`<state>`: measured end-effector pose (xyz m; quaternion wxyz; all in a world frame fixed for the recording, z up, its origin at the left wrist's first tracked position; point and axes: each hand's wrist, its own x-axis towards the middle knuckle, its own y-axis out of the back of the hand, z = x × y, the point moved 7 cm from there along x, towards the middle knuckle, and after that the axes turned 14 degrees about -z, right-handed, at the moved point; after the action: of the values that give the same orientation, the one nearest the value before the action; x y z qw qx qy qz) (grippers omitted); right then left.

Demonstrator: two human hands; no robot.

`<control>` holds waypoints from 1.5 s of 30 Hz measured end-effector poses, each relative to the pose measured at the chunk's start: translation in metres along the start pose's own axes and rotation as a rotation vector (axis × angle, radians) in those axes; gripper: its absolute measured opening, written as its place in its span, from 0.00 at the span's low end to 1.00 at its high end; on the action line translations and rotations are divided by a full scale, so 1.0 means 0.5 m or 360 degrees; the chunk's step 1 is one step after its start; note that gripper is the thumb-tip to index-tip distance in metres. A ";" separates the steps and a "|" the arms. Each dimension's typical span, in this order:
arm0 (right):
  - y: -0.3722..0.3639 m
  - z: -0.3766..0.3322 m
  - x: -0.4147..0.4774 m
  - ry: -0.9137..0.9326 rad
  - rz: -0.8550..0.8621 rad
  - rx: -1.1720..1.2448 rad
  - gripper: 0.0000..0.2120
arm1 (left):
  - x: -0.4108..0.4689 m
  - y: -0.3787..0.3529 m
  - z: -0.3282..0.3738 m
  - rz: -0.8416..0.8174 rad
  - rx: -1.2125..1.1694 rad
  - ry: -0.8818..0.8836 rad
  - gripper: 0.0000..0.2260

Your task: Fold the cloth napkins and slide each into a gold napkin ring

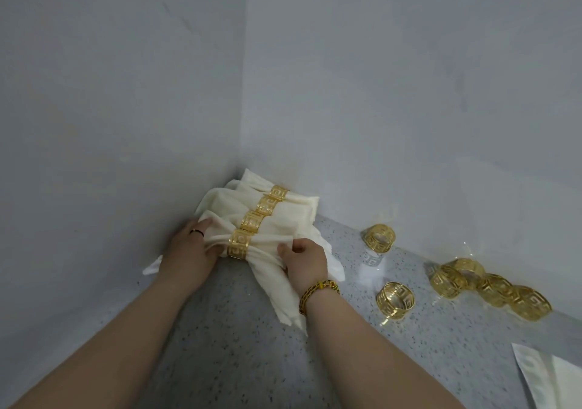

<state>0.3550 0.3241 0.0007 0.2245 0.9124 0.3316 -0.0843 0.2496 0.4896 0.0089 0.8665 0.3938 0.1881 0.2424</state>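
From the head camera, a cream cloth napkin (267,245) lies at the front of a pile in the corner of a speckled grey counter (233,349). It is gathered at its middle by a gold ring (241,244) with a cut-out key pattern, and its ends fan out wrinkled. The left hand (192,248) grips the left end with curled fingers. The right hand (304,260), with a beaded bracelet (318,292) on its wrist, pinches the right end. Three more ringed napkins (285,216) lie just behind, side by side. Loose rings (395,300) sit to the right, several clustered. A flat napkin (554,380) lies at the lower right.
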 end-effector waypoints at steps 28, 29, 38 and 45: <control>0.191 0.049 -0.323 0.0240 -0.0035 -0.0458 0.06 | -0.316 -0.115 0.212 -0.0358 -0.0524 -0.0249 0.12; 0.207 0.060 -0.351 0.0260 -0.0036 -0.0512 0.08 | -0.343 -0.137 0.232 -0.0399 -0.0513 -0.0263 0.12; 0.409 0.276 -0.642 0.0371 0.0110 -0.1014 0.07 | -0.561 -0.343 0.349 -0.0633 -0.0676 -0.0405 0.15; 0.437 0.427 -0.847 0.0227 0.0239 -0.1074 0.07 | -0.703 -0.427 0.404 -0.0651 -0.0325 -0.0867 0.14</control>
<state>0.1700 -0.1641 0.0174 0.4953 0.8122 0.2877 0.1107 0.1268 0.0481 0.0166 0.9504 0.3095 -0.0001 -0.0323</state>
